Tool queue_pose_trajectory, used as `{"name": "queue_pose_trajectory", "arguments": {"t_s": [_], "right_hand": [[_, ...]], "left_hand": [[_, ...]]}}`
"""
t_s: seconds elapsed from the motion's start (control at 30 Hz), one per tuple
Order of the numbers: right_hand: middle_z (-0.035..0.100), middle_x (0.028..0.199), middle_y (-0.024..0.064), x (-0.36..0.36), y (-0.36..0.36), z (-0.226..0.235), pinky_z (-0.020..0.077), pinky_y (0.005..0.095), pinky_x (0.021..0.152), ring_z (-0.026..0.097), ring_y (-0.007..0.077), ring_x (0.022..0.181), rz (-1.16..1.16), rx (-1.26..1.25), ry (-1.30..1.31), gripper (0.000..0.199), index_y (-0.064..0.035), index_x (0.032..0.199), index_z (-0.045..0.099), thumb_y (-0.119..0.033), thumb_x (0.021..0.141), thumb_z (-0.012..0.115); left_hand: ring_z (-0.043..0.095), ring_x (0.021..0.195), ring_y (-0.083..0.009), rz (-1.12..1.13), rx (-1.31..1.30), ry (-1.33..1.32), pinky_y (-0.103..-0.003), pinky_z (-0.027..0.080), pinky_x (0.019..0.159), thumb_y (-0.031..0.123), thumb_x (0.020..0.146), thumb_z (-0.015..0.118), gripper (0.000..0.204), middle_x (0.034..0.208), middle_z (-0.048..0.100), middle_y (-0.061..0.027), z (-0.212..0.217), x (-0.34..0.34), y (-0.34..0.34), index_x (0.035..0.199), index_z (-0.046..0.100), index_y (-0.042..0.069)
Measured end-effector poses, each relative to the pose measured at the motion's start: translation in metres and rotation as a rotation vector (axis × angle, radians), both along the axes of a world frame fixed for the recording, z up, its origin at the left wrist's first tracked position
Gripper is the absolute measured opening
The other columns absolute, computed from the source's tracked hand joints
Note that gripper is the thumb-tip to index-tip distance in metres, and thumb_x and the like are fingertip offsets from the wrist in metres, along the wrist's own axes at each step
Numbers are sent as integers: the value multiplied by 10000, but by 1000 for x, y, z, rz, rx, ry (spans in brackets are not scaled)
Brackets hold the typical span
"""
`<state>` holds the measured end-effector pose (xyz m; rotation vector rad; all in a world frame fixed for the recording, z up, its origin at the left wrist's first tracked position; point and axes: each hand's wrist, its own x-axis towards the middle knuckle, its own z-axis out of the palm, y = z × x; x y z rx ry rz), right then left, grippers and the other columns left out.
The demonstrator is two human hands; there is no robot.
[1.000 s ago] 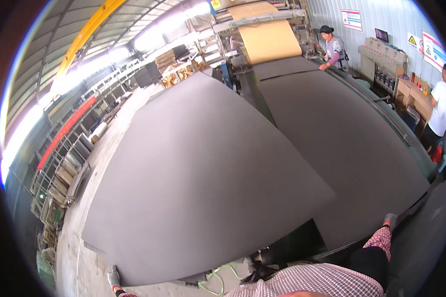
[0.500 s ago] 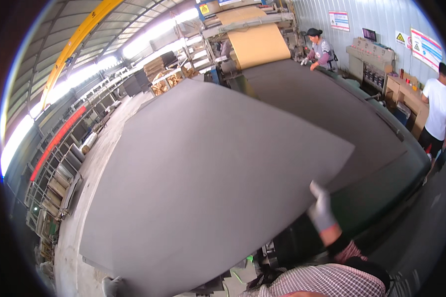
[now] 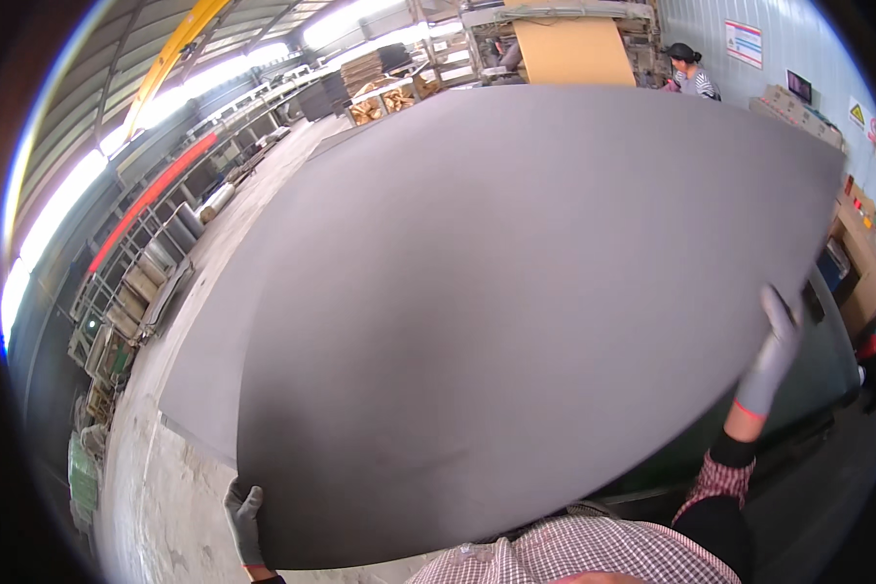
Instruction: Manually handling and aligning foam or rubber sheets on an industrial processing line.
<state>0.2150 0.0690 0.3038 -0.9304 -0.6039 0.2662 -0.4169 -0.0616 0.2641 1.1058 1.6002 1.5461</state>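
Observation:
A large grey sheet (image 3: 516,311) of board fills most of the view, lifted and tilted up toward me. My left hand (image 3: 244,518), in a grey glove, grips its lower left corner. Gripping the sheet's right edge higher up is my right hand (image 3: 775,352), also in a grey glove. Under the lifted sheet lies another grey sheet (image 3: 200,380) on the stack at the left.
A person (image 3: 689,76) in a striped top works at the far right by a brown board (image 3: 572,51) on a machine. Metal racks (image 3: 141,282) line the left side. A wooden crate (image 3: 861,258) stands at the right; the concrete floor (image 3: 156,506) shows at lower left.
The grey sheet has risen and swung toward me, now covering most of the view. My right hand moved up along its right edge; the left hand holds the lower corner.

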Motion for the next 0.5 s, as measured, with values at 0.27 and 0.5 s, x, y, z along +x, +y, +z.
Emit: {"name": "queue_pose_trajectory", "arguments": {"t_s": [0.27,0.5], "right_hand": [[545,1145,116,138,-51,-66,429,313,867,534,196,1004,-241,-93,33,445,58,1232,474,-170,856,543],[433,1332,127,153,-27,-316,292,357,1047,393,206,1230,151,-139,413,503,11,1310,407,-255,893,501]], "left_hand": [[549,892,-138,-144,55,-19,-267,435,803,78,846,538,274,1009,601,-66,9,138,77,1087,547,-51],[540,913,-141,-384,-311,-124,-267,441,794,224,847,592,397,1033,584,-94,-110,317,151,1114,513,-59]]}}
